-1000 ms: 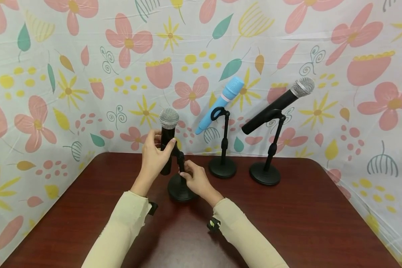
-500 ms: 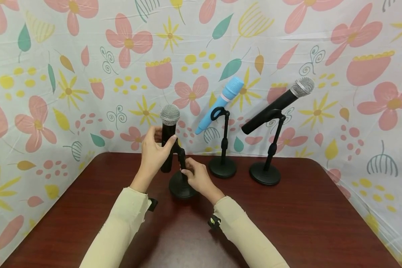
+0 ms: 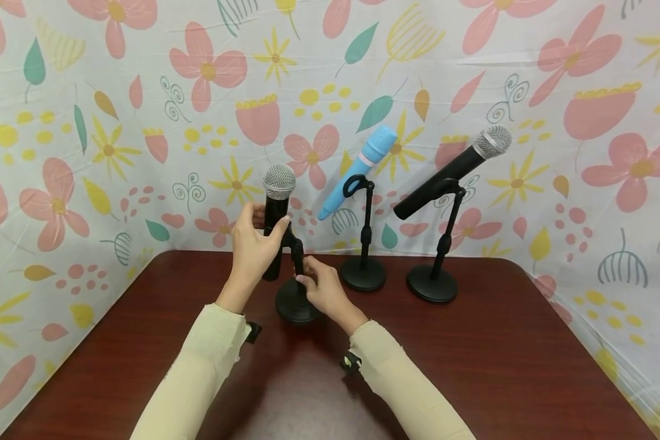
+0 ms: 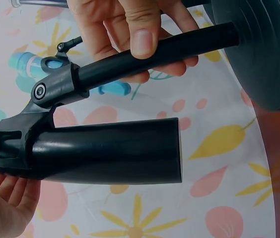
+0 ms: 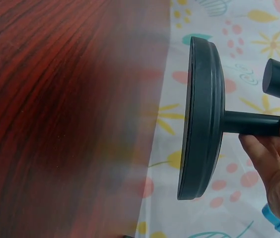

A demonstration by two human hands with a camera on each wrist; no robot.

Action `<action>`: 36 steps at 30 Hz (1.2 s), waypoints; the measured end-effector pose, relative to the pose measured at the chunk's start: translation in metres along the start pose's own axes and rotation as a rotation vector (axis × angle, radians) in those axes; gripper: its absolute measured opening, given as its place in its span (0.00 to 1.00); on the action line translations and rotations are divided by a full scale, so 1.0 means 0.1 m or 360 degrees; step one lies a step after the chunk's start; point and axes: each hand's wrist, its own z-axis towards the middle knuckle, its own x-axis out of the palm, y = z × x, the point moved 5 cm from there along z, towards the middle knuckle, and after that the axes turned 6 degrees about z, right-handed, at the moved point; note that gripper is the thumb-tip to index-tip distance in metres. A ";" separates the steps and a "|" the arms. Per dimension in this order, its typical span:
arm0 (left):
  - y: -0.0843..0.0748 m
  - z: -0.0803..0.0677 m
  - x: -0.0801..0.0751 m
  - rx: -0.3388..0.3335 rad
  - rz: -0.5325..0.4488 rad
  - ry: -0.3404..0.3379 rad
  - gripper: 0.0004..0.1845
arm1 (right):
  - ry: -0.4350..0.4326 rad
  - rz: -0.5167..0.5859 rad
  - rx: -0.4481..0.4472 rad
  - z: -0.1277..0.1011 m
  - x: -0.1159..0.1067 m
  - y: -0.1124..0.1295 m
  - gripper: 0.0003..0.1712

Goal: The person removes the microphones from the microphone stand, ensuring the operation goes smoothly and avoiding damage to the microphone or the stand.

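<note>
A black microphone with a silver mesh head stands nearly upright in the clip of a small black desk stand. My left hand grips the microphone and clip, thumb on the near side. Around the stand's pole, below its hinge, my right hand closes with thumb and fingers. The round base appears raised off the table in the right wrist view. In the left wrist view, the microphone's lower end hangs beside the pole.
Behind, a blue microphone tilts in its own stand. To its right, a second black microphone leans in another stand. A flower-patterned cloth hangs along the back of the dark red table.
Both hands have lifted the stand and microphone slightly upward. The head view has turned a little, shifting the background left. Both grips stay the same.
</note>
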 end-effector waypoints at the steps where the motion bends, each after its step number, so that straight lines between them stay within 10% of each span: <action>1: -0.01 0.00 0.00 0.0004 0.0001 -0.0009 0.19 | 0.0001 0.0002 0.0004 0.00 0.00 0.00 0.06; 36: -0.10 0.08 -0.02 -0.0015 -0.0006 -0.0062 0.20 | 0.0001 -0.0032 -0.0050 -0.05 0.00 0.02 0.07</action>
